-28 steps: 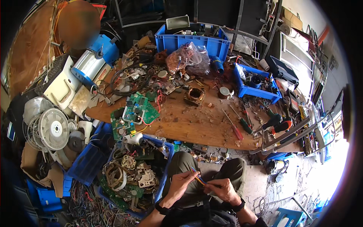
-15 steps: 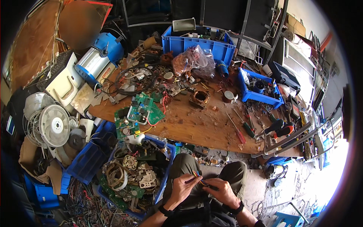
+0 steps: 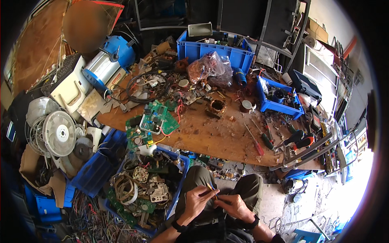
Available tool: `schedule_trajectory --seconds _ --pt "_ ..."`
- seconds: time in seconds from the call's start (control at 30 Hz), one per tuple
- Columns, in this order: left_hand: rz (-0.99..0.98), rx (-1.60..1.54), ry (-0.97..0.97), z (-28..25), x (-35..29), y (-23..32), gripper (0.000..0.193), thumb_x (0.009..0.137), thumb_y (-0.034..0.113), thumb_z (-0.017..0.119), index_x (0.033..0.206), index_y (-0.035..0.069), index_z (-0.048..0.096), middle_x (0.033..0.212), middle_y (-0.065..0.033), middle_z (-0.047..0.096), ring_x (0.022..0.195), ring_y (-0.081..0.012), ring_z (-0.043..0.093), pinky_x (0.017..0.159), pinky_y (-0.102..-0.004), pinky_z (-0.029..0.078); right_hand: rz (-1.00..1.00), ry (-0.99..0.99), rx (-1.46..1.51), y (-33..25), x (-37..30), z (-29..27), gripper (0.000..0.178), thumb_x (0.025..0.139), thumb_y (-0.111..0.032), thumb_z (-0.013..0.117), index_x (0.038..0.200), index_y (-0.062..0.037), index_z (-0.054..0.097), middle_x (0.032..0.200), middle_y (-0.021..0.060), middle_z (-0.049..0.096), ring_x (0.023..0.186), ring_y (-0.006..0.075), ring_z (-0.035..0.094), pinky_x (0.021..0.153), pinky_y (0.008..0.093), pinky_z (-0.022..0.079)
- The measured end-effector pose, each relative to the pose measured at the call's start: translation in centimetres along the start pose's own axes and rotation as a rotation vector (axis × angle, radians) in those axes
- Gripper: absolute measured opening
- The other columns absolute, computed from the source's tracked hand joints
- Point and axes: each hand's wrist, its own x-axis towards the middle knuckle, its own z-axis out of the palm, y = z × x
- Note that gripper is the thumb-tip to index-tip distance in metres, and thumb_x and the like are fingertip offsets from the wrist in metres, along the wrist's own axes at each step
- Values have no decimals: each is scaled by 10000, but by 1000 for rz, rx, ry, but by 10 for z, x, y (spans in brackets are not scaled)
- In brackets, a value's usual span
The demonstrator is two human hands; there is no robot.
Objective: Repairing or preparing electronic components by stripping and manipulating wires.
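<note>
Thin coloured wires [image 3: 210, 186] stick up out of my left hand [image 3: 198, 202], which is closed on them above my lap. Close beside it, my right hand [image 3: 236, 206] is closed too, its fingertips pinching the same wires just below the left fingers. Most of the wire's length is hidden by my fingers. Both hands are over my knees, in front of the wooden table [image 3: 202, 142].
Screwdrivers [image 3: 255, 139] and other hand tools lie on the table's right side. Green circuit boards [image 3: 156, 117] sit at its left edge. A blue crate [image 3: 184, 170] of scrap parts stands by my left knee. A metal frame [image 3: 308, 152] juts over the right edge.
The hands have shifted slightly, and less of the wires shows between them. The dark piece seen by my right fingers is no longer visible. The view has moved a little.
</note>
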Motion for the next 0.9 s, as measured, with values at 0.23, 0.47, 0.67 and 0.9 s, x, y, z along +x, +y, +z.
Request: schedule_trajectory --seconds 0.23,0.47,0.67,0.9 --pt "-96 -136 -96 -8 11 16 161 965 64 725 1099 -23 743 950 -29 729 877 -72 662 784 -244 539 45 64 282 -10 4 -5 261 1045 -213 621 1034 7 760 836 68 760 848 78 659 837 287 530" --pt "-109 -279 -109 -1 19 30 201 951 -3 716 1144 -58 718 1014 -78 747 934 -113 705 841 -249 560 73 32 655 -5 3 -8 299 1059 -230 613 1079 31 757 878 64 764 881 100 670 901 293 525" --pt "-73 -170 -107 8 21 29 201 965 1 700 1155 -65 713 1028 -106 753 959 -136 716 854 -245 561 87 19 694 10 2 -12 315 1067 -243 597 1104 31 747 898 51 762 912 94 661 930 286 507" --pt "-11 -96 -128 17 22 24 203 977 2 684 1164 -77 697 1039 -94 734 968 -152 719 869 -252 562 91 48 936 27 -2 -6 286 1061 -203 608 1232 12 687 915 67 757 892 91 652 887 273 509"
